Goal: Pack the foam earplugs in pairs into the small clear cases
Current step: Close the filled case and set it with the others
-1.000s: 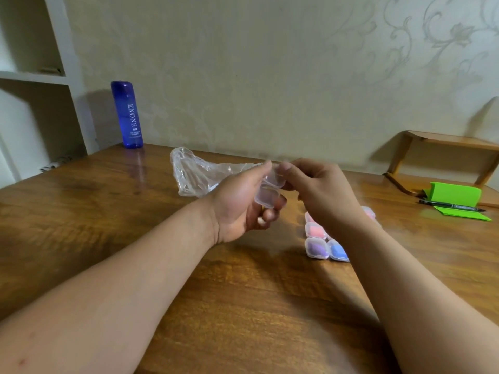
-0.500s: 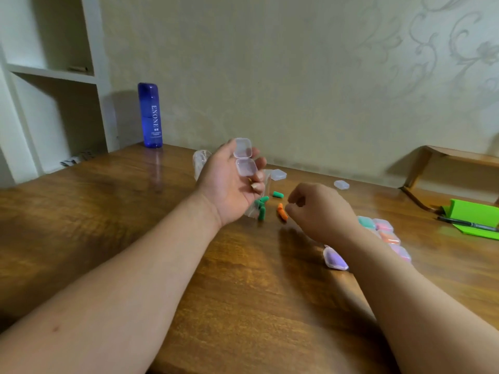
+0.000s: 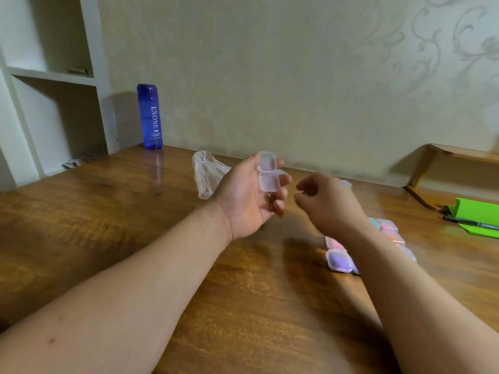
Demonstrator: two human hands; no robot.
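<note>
Open clear case [image 3: 268, 172] in left grip [image 3: 244, 202]

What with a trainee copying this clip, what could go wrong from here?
1. The open clear case sits on the left hand's fingertips; pushing foam in could tip or drop it.
2. The right hand's forearm crosses over the filled cases; pulling back carelessly may scatter them.
3. Whether its curled fingers hold an earplug is hidden, so a case might get closed short of a pair.
</note>
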